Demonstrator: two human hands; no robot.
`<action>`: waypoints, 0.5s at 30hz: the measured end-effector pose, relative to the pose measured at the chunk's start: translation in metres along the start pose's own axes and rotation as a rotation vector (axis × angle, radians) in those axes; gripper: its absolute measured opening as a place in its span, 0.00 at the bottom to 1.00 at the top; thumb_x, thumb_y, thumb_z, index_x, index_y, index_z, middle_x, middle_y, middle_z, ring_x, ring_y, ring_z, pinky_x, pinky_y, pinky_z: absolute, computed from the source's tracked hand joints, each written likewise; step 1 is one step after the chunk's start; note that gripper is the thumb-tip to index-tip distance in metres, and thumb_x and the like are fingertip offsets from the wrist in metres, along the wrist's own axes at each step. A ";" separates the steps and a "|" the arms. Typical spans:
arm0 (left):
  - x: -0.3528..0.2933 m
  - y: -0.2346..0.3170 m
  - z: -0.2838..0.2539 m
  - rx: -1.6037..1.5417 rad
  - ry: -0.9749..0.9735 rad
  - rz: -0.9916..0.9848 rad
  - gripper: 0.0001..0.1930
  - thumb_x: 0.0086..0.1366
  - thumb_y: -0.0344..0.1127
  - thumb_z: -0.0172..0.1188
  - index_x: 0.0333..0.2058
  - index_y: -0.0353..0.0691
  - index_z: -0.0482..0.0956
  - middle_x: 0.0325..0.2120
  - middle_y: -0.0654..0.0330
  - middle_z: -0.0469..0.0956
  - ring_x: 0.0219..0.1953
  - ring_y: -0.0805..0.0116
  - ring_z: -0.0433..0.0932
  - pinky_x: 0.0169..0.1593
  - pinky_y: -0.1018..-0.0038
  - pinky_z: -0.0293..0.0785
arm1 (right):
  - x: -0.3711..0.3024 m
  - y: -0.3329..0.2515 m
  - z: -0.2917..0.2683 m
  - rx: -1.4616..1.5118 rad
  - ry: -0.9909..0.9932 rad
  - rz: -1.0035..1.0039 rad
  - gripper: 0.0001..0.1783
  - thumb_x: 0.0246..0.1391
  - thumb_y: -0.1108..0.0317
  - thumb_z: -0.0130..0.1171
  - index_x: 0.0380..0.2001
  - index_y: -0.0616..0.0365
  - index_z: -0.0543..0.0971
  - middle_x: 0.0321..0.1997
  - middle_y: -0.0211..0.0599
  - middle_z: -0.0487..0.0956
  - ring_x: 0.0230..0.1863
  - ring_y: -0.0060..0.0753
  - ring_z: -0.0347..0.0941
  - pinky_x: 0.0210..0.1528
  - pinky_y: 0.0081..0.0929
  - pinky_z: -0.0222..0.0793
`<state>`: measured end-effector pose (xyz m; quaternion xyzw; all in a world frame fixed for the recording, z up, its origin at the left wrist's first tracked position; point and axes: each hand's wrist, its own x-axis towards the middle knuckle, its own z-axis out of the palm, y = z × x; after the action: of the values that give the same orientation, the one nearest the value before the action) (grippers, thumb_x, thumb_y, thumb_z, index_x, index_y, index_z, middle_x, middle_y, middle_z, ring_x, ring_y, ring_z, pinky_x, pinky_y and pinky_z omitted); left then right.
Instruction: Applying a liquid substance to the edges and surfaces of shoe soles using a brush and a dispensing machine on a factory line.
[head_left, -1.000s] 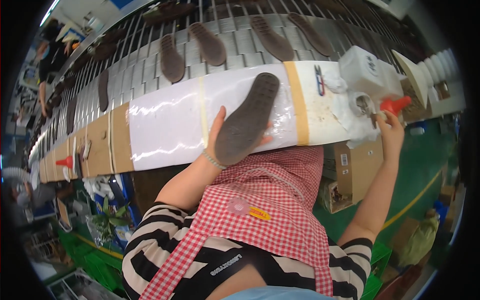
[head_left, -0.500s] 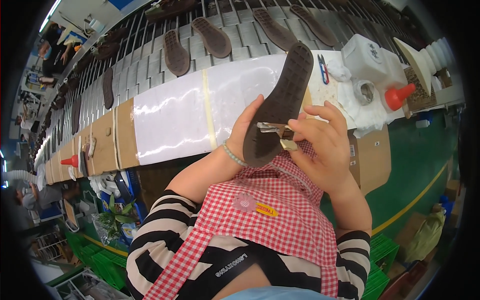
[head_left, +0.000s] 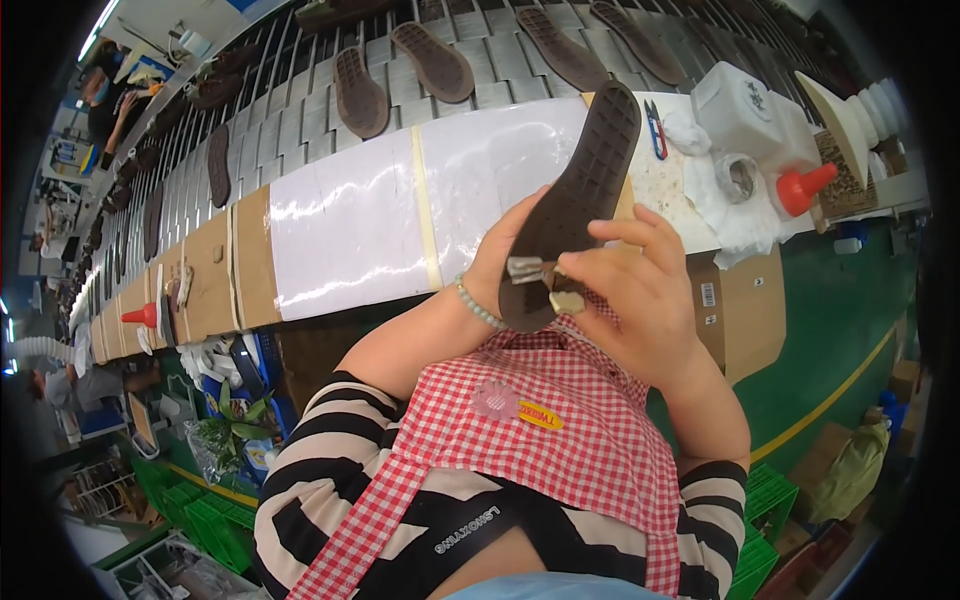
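Note:
A dark brown shoe sole [head_left: 575,185] stands tilted in front of me, its gridded face towards me and its heel end low. My left hand [head_left: 497,255] is closed round its left edge, with some fingers hidden behind it. The thumb and fingers of my right hand [head_left: 640,290] pinch a small tool [head_left: 526,269] with a silvery, split-looking metal end, which lies over the lower part of the sole. A pale cream piece [head_left: 567,302] shows by my right thumb; whether it belongs to the tool I cannot tell.
Several brown soles [head_left: 432,62] lie on the slatted metal conveyor [head_left: 490,70] beyond the covered worktable [head_left: 345,240]. At the right are red-handled snips [head_left: 656,130], a white plastic container [head_left: 735,105] and a red nozzle cap [head_left: 806,188]. Another person [head_left: 105,105] is far left.
The sole and both hands have shifted slightly right. My right hand has turned a little, and the tool's metal end sits lower and closer to the sole's left edge.

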<state>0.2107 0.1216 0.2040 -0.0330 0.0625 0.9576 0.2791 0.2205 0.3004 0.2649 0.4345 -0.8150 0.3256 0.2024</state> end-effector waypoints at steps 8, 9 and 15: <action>0.004 0.004 -0.011 0.136 -0.026 0.101 0.23 0.78 0.44 0.38 0.55 0.32 0.74 0.46 0.49 0.81 0.44 0.57 0.83 0.49 0.64 0.82 | 0.001 -0.003 -0.006 0.127 -0.159 -0.064 0.25 0.35 0.72 0.71 0.44 0.50 0.84 0.43 0.27 0.82 0.58 0.37 0.74 0.69 0.53 0.58; 0.004 0.005 -0.011 0.134 -0.021 0.102 0.23 0.78 0.44 0.38 0.55 0.32 0.74 0.46 0.49 0.81 0.44 0.57 0.83 0.49 0.64 0.82 | 0.003 -0.002 -0.006 0.097 -0.119 -0.053 0.25 0.35 0.72 0.71 0.44 0.50 0.84 0.43 0.26 0.82 0.58 0.37 0.74 0.70 0.53 0.57; 0.007 0.007 -0.014 -0.055 -0.086 -0.051 0.24 0.78 0.45 0.38 0.55 0.31 0.73 0.46 0.47 0.81 0.44 0.56 0.83 0.50 0.63 0.82 | 0.000 -0.003 -0.010 0.135 -0.248 -0.094 0.20 0.40 0.71 0.69 0.42 0.48 0.86 0.42 0.24 0.83 0.57 0.36 0.74 0.70 0.52 0.58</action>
<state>0.2014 0.1170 0.1904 -0.0011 0.0234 0.9521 0.3048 0.2231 0.3064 0.2731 0.5218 -0.7887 0.3136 0.0855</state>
